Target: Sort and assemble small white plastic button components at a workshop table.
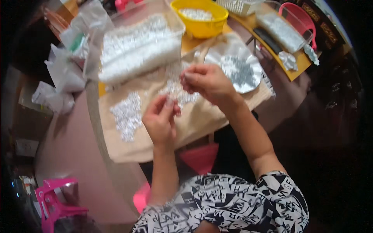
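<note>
My left hand (pixel 160 119) is raised over the beige cloth (pixel 130 151), thumb and forefinger pinched together. Whatever sits in that pinch is too small and blurred to name. Higher and to the right, my right hand (pixel 210 83) is also closed in a pinch, its fingertips on something I cannot make out. Between and behind the hands lies a scatter of small white pieces (pixel 176 90), partly hidden by them. Left of my left hand is a heap of small white pieces (pixel 127 116). A white fluted plate (pixel 213 54) holding small grey pieces (pixel 244 73) stands just beyond my right hand.
A large clear bin (pixel 182 35) of white pieces stands at the back left. Behind is a yellow basin (pixel 206 29) with more white pieces. Plastic bags (pixel 66 72) lie at the far left. On a side table, a clear tub (pixel 278 29) stands at right. A pink stool (pixel 58 206) is lower left.
</note>
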Tool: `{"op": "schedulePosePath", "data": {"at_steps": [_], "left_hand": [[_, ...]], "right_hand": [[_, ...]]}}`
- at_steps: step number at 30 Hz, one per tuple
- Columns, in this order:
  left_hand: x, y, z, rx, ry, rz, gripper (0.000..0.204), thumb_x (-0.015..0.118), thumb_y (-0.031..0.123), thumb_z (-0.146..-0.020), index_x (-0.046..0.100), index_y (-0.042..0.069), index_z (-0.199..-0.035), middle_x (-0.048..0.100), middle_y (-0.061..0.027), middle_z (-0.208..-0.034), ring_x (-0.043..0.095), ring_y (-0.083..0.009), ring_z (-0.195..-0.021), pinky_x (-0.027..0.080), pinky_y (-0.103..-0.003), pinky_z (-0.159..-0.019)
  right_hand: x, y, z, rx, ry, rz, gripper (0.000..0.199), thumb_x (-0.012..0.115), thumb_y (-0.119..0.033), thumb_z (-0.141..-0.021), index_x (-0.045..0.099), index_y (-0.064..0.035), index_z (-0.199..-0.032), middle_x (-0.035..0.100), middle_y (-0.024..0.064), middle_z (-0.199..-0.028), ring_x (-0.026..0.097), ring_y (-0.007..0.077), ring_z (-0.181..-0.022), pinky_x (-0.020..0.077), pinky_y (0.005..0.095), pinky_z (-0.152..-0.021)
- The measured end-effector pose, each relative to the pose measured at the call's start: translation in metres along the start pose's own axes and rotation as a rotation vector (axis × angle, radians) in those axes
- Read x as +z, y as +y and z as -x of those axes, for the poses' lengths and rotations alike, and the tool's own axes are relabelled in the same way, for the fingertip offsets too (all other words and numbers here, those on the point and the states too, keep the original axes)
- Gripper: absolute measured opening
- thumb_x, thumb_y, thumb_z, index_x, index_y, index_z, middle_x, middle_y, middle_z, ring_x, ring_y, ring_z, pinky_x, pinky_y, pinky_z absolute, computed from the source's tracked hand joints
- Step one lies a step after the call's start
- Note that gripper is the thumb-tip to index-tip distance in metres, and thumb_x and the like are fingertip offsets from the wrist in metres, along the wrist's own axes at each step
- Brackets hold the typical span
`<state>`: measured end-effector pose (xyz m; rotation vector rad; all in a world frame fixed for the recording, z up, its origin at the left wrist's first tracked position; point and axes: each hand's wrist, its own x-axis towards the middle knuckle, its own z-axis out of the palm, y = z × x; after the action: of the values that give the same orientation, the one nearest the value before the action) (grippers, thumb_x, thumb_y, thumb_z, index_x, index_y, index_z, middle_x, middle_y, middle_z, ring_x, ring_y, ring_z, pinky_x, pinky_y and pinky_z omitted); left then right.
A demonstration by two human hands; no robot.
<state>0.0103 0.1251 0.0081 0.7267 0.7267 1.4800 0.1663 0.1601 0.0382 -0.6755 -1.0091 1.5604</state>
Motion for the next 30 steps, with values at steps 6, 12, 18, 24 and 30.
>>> {"op": "schedulePosePath", "data": {"at_steps": [6,12,18,24,30], "left_hand": [[-0.005,0.001,-0.004,0.018,-0.019,0.007,0.022,0.055,-0.001,-0.08,0.055,-0.007,-0.101,0.06,-0.0141,-0.082,0.058,-0.0157,-0.063,0.047,-0.025,-0.055],[-0.007,-0.001,0.0,0.019,-0.02,-0.014,0.023,0.053,-0.001,-0.081,0.054,-0.008,-0.102,0.061,-0.0158,-0.083,0.061,-0.0168,-0.065,0.05,-0.025,-0.056],[-0.005,0.001,0.002,0.051,-0.025,-0.02,0.021,0.052,-0.002,-0.082,0.054,-0.009,-0.102,0.062,-0.0158,-0.084,0.061,-0.0173,-0.065,0.051,-0.026,-0.054],[-0.006,-0.001,0.0,0.08,-0.039,-0.016,0.018,0.053,-0.002,-0.081,0.055,-0.008,-0.099,0.061,-0.014,-0.081,0.061,-0.0164,-0.064,0.051,-0.025,-0.054],[-0.006,-0.001,0.0,0.093,-0.035,-0.01,0.017,0.053,-0.002,-0.081,0.056,-0.008,-0.097,0.061,-0.0138,-0.08,0.061,-0.0163,-0.064,0.052,-0.025,-0.053]], "right_hand": [[0.009,0.01,-0.002,0.043,-0.012,0.032,0.013,0.057,-0.01,-0.082,0.058,0.0023,-0.086,0.058,0.0052,-0.072,0.053,0.0104,-0.062,0.0438,0.0216,-0.058],[0.013,0.026,0.0,0.051,-0.013,0.084,0.014,0.059,-0.013,-0.081,0.059,0.0005,-0.081,0.058,0.0039,-0.07,0.052,0.0084,-0.062,0.0421,0.0199,-0.056],[0.016,0.035,0.001,0.069,-0.01,-0.007,0.015,0.058,-0.013,-0.082,0.059,0.0015,-0.08,0.06,0.0054,-0.071,0.054,0.0093,-0.061,0.0435,0.0205,-0.056],[0.023,0.031,0.004,0.114,0.011,-0.046,0.015,0.058,-0.012,-0.081,0.059,0.0021,-0.078,0.059,0.006,-0.067,0.055,0.0103,-0.057,0.0455,0.0222,-0.053],[0.024,0.032,0.004,0.08,0.002,-0.007,0.014,0.057,-0.01,-0.082,0.059,0.0025,-0.076,0.059,0.0063,-0.067,0.054,0.01,-0.055,0.0451,0.0221,-0.051]]}}
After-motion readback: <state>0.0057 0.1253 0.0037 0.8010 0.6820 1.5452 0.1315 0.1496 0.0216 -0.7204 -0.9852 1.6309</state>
